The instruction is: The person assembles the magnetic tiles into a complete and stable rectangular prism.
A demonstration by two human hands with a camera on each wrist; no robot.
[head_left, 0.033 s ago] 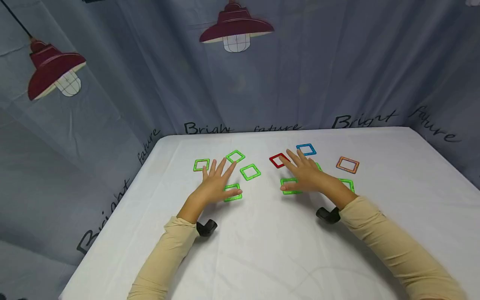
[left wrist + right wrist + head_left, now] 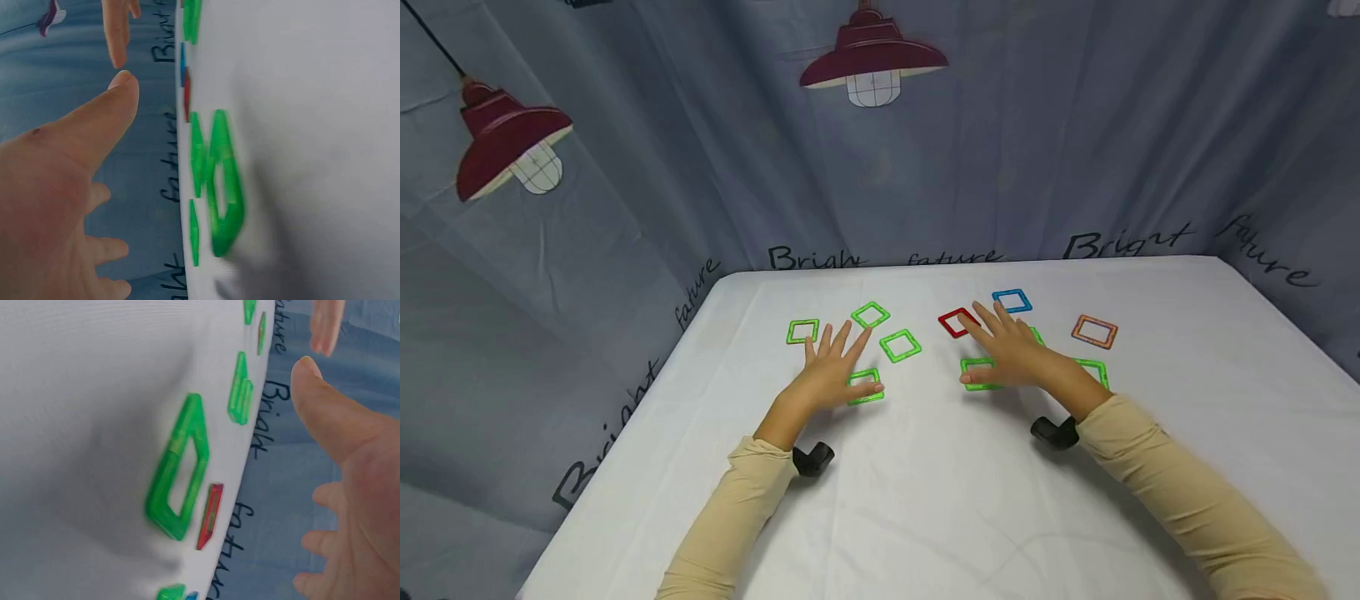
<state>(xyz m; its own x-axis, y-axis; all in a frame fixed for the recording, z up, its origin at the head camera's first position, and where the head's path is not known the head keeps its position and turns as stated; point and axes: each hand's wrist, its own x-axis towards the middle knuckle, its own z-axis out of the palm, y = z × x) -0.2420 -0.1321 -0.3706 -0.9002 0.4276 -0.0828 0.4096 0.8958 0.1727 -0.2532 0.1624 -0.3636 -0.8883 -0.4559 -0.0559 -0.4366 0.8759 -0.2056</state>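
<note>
My left hand (image 2: pixel 829 379) hovers over the white table with its fingers spread and holds nothing. Below its thumb lies a green square frame (image 2: pixel 878 397), partly covered by the hand; in the left wrist view this green frame (image 2: pixel 239 212) sits apart from the palm. Three more green frames, one being the tilted one (image 2: pixel 900 345), lie around its fingertips. My right hand (image 2: pixel 1018 354) is likewise spread and raised, above another green frame (image 2: pixel 977 387). Near its fingertips are a red frame (image 2: pixel 951 326) and a blue frame (image 2: pixel 1028 310). Another green piece is mostly hidden behind this hand.
An orange frame (image 2: pixel 1094 332) lies to the right, with a green frame (image 2: pixel 1102 372) nearer the right wrist. A black wrist camera (image 2: pixel 814 459) is on the left wrist, another black camera (image 2: pixel 1054 432) on the right. A grey-blue curtain (image 2: pixel 880 183) hangs behind the table.
</note>
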